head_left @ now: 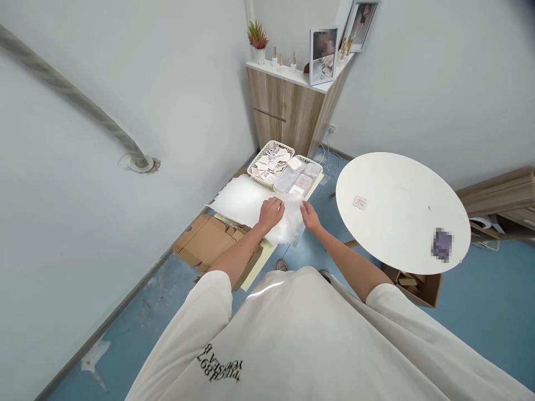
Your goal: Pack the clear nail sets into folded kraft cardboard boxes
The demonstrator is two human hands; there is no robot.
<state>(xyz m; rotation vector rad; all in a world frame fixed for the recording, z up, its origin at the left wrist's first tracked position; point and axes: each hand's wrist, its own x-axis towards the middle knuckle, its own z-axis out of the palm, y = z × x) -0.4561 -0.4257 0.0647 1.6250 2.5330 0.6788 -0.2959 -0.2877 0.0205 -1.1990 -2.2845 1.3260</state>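
Observation:
A stack of thin white sheets (pixel 236 196), soft and ragged at the edges, lies spread in front of me. Over the middle of the stack is my left hand (pixel 271 213), its fingers curled down on a sheet; the fingertips are partly hidden. My right hand (pixel 310 216) pinches the right-hand edge of a sheet between thumb and fingers. Just beyond the sheets sit a white basket (pixel 249 167) full of small printed cards and a second white basket (pixel 321 165) holding clear plastic boxes and packs.
Flattened brown cardboard boxes (pixel 204 239) lie at the left. On the right stands a round white table (pixel 397 206) with a small clear pack (pixel 360 203) on it. An open carton (pixel 432 292) is below the table. A wooden cabinet (pixel 288 106) fills the corner ahead.

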